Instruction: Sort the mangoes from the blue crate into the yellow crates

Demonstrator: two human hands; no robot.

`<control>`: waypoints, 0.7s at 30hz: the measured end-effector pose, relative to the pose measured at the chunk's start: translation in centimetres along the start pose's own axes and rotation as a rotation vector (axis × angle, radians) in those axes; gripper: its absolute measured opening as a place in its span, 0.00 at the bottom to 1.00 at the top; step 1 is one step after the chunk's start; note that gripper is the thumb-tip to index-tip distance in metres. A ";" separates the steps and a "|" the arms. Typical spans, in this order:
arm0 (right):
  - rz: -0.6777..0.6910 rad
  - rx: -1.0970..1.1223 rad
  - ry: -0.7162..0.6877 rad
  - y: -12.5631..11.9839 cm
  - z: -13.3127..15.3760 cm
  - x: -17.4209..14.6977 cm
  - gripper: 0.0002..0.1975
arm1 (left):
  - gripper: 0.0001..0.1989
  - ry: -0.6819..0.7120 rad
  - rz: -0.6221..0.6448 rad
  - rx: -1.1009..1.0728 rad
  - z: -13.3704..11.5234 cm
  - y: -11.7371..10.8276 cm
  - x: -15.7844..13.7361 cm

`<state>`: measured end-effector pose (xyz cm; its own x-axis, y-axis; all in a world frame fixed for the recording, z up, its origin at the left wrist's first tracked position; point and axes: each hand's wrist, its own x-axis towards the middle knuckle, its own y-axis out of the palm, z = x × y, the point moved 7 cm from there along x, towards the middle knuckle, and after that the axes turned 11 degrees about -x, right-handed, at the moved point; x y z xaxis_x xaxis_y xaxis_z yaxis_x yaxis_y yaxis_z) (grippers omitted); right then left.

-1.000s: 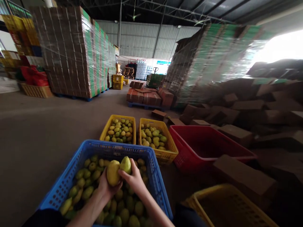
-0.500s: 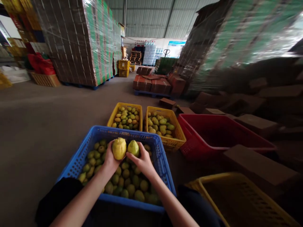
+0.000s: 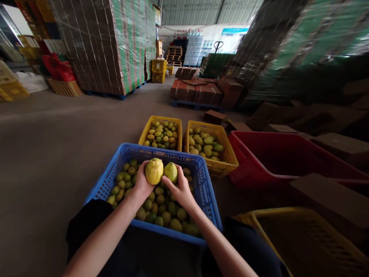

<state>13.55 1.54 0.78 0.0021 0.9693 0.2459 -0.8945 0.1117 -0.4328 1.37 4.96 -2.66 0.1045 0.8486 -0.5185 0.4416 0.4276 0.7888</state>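
My left hand (image 3: 142,181) is wrapped round a large yellow lemon (image 3: 154,171), cupping it from the left and below. My right hand (image 3: 181,188) grips a smaller yellow-green lemon (image 3: 170,172), its thumb across the near side. The two fruits are held side by side, close together, above a blue plastic crate (image 3: 211,200). Many green and yellowish lemons (image 3: 165,217) lie loose in this crate, partly hidden beneath my hands and forearms.
Beyond the blue crate stand two yellow crates of lemons, one on the left (image 3: 179,134) and one on the right (image 3: 227,163). A red tub (image 3: 245,163) and another yellow crate (image 3: 255,219) are at my right. Flattened cardboard (image 3: 331,196) lies beside them. Wrapped pallet stacks (image 3: 95,50) rise behind.
The camera view has tilted down and turned slightly left, so the scene sits higher and further right. Both hands keep hold of their lemons in nearly the same pose.
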 end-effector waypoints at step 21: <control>0.061 -0.353 -0.012 0.8 -0.9 -0.4 0.33 | 0.18 -0.229 0.218 -0.158 3.7 -0.5 0.1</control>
<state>13.25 1.46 -0.46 -0.0535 0.9741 0.2195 -0.6831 0.1246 -0.7196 4.45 3.72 -4.30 0.3863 0.8410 -0.3787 0.2451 0.3022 0.9212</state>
